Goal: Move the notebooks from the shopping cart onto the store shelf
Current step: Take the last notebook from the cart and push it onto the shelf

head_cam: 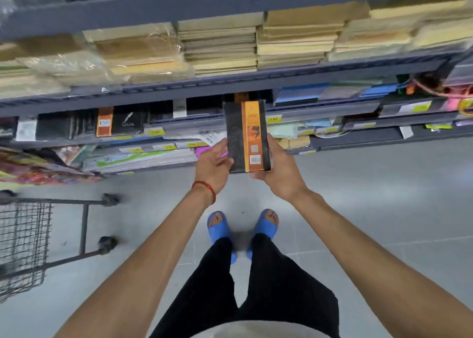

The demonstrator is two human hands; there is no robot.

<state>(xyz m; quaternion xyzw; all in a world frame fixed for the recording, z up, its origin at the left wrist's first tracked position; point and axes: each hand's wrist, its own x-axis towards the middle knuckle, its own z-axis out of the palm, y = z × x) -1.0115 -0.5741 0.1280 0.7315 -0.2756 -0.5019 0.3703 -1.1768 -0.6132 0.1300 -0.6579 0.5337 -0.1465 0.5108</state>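
A black notebook with an orange band [247, 135] is held upright in front of the store shelf [163, 132], its top edge near a gap in the row of black notebooks [76, 126]. My right hand [277, 170] grips its right edge and bottom corner. My left hand [213, 162] has its fingers spread and touches the notebook's lower left edge. The shopping cart [24, 243] stands at the far left; what lies inside it cannot be made out.
Stacks of tan wrapped paper pads [220, 45] fill the upper shelf. Blue and coloured folders [302, 95] lie to the right, coloured sheets [143, 157] on the lowest shelves. Yellow price tags [273, 119] line the shelf edges. Grey floor and my blue sandals [220, 226] are below.
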